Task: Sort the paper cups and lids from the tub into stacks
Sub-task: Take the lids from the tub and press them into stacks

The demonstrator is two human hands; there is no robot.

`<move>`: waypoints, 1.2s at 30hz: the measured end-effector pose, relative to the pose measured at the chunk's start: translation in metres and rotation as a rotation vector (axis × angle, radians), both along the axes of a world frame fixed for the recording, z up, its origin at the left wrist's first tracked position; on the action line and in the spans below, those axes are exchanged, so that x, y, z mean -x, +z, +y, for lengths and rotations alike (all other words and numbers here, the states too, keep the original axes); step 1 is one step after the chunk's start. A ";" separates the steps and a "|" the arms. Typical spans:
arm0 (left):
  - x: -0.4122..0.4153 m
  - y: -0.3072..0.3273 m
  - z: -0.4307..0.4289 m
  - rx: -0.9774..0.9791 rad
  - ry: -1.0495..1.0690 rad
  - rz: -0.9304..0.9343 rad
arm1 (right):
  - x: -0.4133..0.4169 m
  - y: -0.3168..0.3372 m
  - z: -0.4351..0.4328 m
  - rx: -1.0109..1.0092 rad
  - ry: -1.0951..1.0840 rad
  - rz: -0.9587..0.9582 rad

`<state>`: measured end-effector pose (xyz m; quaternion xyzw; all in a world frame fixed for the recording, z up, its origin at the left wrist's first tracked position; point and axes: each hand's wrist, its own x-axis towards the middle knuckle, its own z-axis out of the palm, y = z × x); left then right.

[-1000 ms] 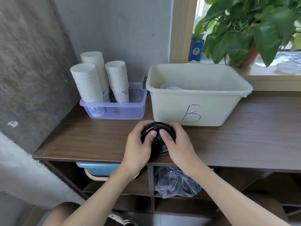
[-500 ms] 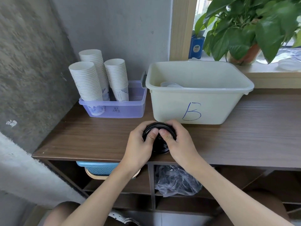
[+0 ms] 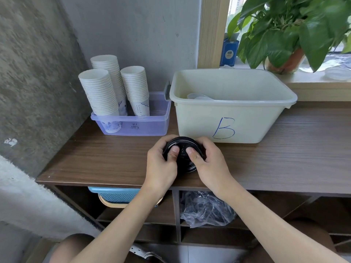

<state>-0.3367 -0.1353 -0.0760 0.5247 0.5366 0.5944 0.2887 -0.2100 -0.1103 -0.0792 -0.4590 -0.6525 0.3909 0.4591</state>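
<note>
A stack of black lids [image 3: 182,149] stands on the wooden table [image 3: 106,158] just in front of the cream tub marked B [image 3: 228,120]. My left hand [image 3: 161,168] grips the stack from the left and my right hand [image 3: 210,166] grips it from the right, both thumbs pressing on the top lid. Inside the tub a few clear lids [image 3: 198,96] show near its left wall. Three stacks of white paper cups [image 3: 98,92] stand in a purple tray [image 3: 152,124] at the back left.
A potted plant [image 3: 288,35] and a blue box [image 3: 229,52] sit on the window sill behind the tub. Under the table are a blue basket [image 3: 115,194] and a crumpled plastic bag [image 3: 207,209]. A rough concrete wall closes the left side.
My thumbs have spread slightly apart on top of the black lid stack. The hands and the stack stay in the same place.
</note>
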 end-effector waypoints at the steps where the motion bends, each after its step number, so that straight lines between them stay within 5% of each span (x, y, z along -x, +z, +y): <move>1: -0.001 0.000 0.000 -0.004 0.004 0.011 | 0.000 0.000 0.000 0.004 0.003 0.003; 13: 0.009 -0.001 -0.003 0.017 -0.131 0.150 | -0.002 -0.003 0.003 -0.057 0.013 -0.067; 21: 0.008 -0.007 0.004 0.057 0.100 -0.108 | -0.001 0.000 -0.001 0.029 0.117 -0.033; 36: 0.005 -0.006 0.003 0.052 0.045 -0.016 | 0.000 -0.003 0.003 -0.030 0.022 -0.079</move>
